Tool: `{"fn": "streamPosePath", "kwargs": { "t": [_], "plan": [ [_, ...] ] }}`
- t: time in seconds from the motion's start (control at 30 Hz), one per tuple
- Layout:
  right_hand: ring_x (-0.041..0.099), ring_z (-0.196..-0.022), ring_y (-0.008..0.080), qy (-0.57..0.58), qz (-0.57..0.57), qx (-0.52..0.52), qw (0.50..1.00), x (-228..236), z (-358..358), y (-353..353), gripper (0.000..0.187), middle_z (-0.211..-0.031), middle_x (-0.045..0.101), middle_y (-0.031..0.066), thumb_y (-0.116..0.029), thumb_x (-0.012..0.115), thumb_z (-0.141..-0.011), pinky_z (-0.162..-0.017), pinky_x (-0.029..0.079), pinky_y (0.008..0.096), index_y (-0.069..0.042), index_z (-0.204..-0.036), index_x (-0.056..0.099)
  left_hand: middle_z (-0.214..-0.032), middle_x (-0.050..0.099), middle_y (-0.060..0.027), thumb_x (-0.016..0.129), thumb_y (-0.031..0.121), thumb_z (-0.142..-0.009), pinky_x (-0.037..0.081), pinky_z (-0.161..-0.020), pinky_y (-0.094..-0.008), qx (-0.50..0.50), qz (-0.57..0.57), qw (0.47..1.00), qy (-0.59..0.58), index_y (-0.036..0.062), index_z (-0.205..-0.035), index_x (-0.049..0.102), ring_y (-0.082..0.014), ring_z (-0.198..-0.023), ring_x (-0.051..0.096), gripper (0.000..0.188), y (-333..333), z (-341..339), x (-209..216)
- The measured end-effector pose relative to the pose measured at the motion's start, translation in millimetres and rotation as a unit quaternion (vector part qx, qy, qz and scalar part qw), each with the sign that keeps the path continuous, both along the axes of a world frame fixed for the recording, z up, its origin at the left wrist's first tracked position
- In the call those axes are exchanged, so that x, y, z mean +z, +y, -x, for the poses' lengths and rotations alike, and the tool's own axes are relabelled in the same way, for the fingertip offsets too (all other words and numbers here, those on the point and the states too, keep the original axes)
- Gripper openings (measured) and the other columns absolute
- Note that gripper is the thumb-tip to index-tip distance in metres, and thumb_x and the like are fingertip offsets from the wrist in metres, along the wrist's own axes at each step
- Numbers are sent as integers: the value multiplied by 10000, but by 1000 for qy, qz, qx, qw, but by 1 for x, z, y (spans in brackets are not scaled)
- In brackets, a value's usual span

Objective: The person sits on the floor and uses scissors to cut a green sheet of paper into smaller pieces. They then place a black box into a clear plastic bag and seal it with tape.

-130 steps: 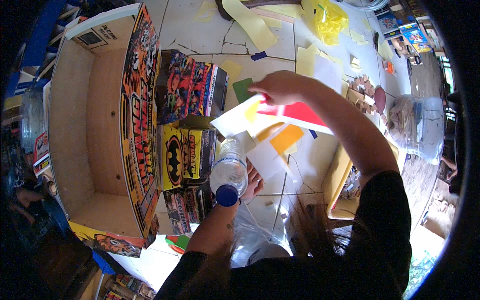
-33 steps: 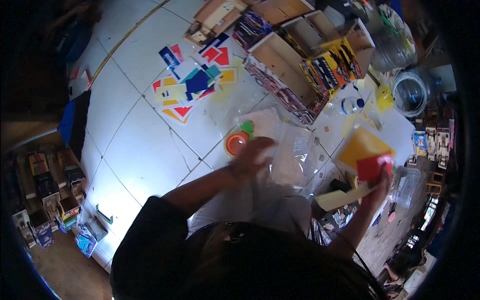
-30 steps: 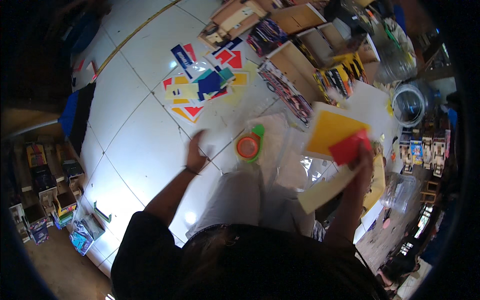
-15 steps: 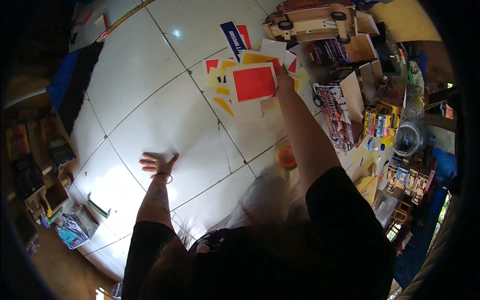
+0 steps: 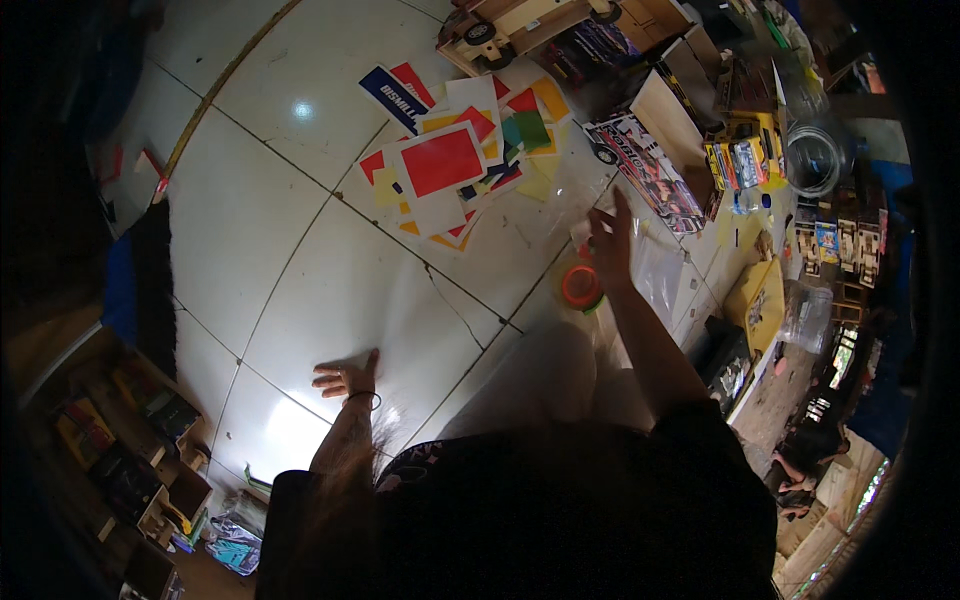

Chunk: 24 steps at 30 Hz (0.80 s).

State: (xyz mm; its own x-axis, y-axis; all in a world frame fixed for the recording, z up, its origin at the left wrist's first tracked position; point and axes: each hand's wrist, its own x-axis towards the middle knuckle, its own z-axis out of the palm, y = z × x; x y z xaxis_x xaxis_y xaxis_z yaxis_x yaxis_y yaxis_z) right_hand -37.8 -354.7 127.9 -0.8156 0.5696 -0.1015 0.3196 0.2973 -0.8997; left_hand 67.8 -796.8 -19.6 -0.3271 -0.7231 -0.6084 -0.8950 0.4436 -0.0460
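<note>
My left hand (image 5: pixel 345 378) rests on the white tiled floor (image 5: pixel 300 290) with its fingers spread, holding nothing. My right hand (image 5: pixel 614 245) hovers with fingers apart, just beside an orange-and-green ring-shaped thing (image 5: pixel 580 287), perhaps a tape roll. No held object shows in it. Ahead lies a loose pile of coloured sticker sheets: a red sheet with a white border (image 5: pixel 440 163) on top, a dark blue lettered strip (image 5: pixel 394 98) at its far left, and a green piece (image 5: pixel 526 130) on its right. A clear plastic sheet (image 5: pixel 655 272) lies right of my right hand.
A wooden toy truck (image 5: pixel 530 25) lies tipped beyond the pile. Another with printed sides (image 5: pixel 648 175) stands to the right, near a yellow toy truck (image 5: pixel 742 160) and a yellow box (image 5: pixel 752 308). More wooden toys (image 5: pixel 165 510) sit at the lower left.
My right hand has drawn back from the sheets toward me, beside the orange ring. More of the pile shows, including the green piece. The view has turned; my left hand stays flat on the floor.
</note>
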Motion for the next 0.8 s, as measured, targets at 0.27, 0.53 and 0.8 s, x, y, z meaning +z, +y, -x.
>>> {"fn": "streamPosePath", "kwargs": {
  "t": [0.27,0.53,0.8],
  "plan": [
    [555,-952,175,8,-291,-80,953,51,-169,107,551,-1309,413,78,0,563,-826,-728,463,265,-91,-1320,339,-1386,-162,-326,731,703,-408,75,-997,-638,-22,38,999,-8,49,-1349,-218,-544,-1265,-87,1488,6,8,6],
    [522,-1056,246,-188,186,-239,934,13,-501,55,530,-1200,531,105,-433,404,-893,-938,369,370,-31,-1234,464,-1427,-19,-260,633,734,-525,129,-1002,-618,-47,51,997,-37,71,-1389,-3,-454,-1294,78,1260,26,16,21],
    [472,-1135,269,-238,175,-332,896,-12,-598,-78,601,-1233,501,148,-477,362,-888,-997,316,383,8,-1231,452,-1465,-14,-180,634,568,-661,107,-980,-653,-528,-175,817,149,119,-1418,85,-381,-1343,44,1037,-120,-34,47]
  ]
}}
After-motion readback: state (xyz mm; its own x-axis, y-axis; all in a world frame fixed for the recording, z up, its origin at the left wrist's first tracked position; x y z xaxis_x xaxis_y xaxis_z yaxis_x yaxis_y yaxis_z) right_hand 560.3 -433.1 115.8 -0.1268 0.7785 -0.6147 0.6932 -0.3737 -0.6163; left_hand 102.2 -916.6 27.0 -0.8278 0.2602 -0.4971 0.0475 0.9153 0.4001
